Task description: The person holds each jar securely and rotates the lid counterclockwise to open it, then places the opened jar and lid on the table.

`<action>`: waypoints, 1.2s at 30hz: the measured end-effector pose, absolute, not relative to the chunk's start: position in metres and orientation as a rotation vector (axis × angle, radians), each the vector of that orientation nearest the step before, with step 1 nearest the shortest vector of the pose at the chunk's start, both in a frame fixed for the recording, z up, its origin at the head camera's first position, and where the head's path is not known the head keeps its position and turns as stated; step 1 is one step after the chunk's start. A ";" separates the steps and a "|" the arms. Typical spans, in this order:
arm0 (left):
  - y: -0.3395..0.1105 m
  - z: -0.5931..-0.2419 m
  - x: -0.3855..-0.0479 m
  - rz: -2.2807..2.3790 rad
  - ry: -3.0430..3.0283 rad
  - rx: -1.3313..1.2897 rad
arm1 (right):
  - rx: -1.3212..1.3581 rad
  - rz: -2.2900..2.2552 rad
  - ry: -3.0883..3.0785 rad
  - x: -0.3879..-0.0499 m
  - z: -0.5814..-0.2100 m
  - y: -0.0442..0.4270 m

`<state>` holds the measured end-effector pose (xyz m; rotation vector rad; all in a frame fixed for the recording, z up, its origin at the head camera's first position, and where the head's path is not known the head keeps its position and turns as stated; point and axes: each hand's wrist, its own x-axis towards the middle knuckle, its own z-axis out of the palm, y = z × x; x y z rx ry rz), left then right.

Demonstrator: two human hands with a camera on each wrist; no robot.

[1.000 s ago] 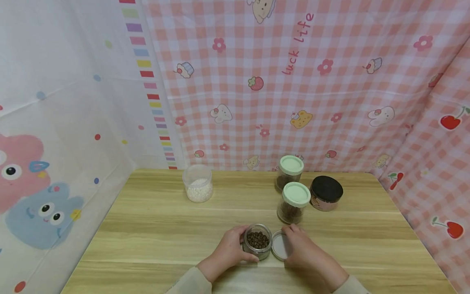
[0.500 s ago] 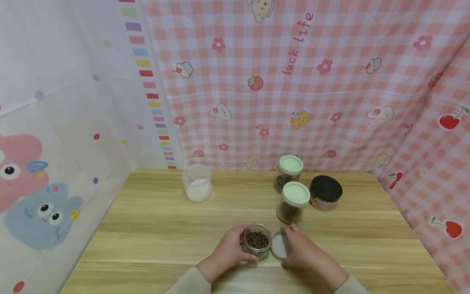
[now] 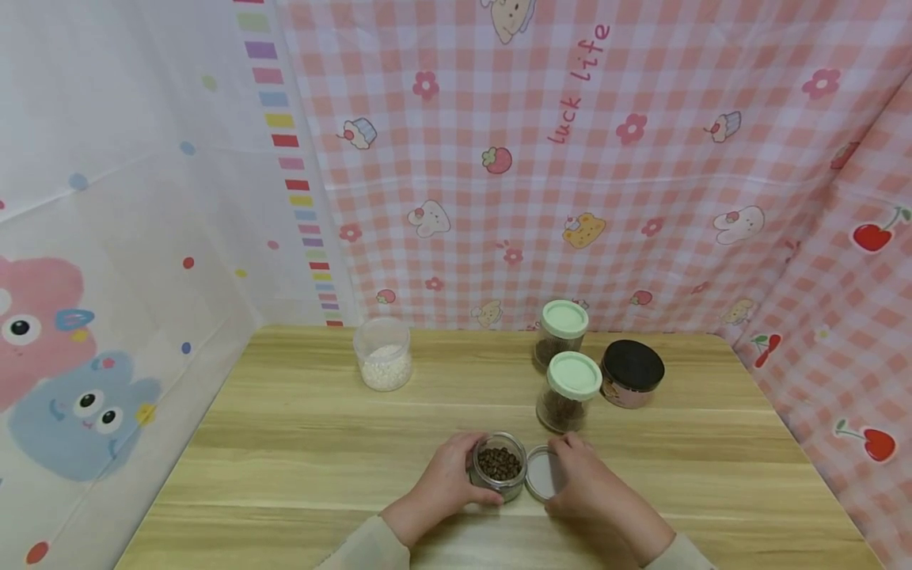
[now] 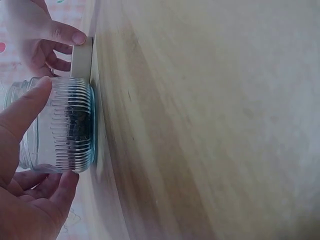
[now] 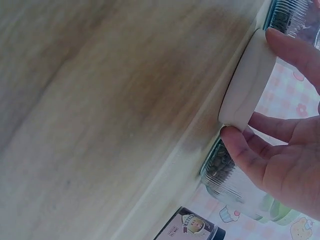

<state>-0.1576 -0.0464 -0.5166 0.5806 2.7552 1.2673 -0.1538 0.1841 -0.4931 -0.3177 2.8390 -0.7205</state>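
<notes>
My left hand (image 3: 443, 479) grips a ribbed glass jar (image 3: 510, 492) that stands lidless on the wooden table. Dark brown beans (image 3: 499, 464), which look like coffee beans, lie inside; in the left wrist view the thumb and fingers wrap the jar (image 4: 59, 145) from two sides. Just right of it a pale round lid (image 3: 541, 475) lies with its hollow side up. My right hand (image 3: 586, 481) holds that lid by its rim, with the thumb and fingertips on opposite sides of the lid (image 5: 249, 80) in the right wrist view. The palm covers the lid's right part in the head view.
Two glass jars with green lids, one nearer (image 3: 574, 378) and one behind (image 3: 564, 321), stand beyond the right hand. Beside them is a low black-lidded tub (image 3: 632, 369). A clear cup of white grains (image 3: 385, 368) stands at the back left. Patterned cloth (image 3: 527, 190) hangs behind the table.
Between a second and half a second ago my right thumb shifted slightly left along the lid's near edge. Otherwise both hands, the jar and the lid look still.
</notes>
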 end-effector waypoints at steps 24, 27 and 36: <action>-0.068 -0.516 -0.159 1.265 2.732 0.428 | -0.465 -0.675 2.910 -0.163 -0.496 0.161; -0.073 -0.515 -0.160 1.274 2.730 0.431 | -0.460 -0.679 2.902 -0.164 -0.496 0.157; -0.093 -0.514 -0.163 1.240 2.769 0.354 | -0.524 -0.698 2.897 -0.166 -0.499 0.137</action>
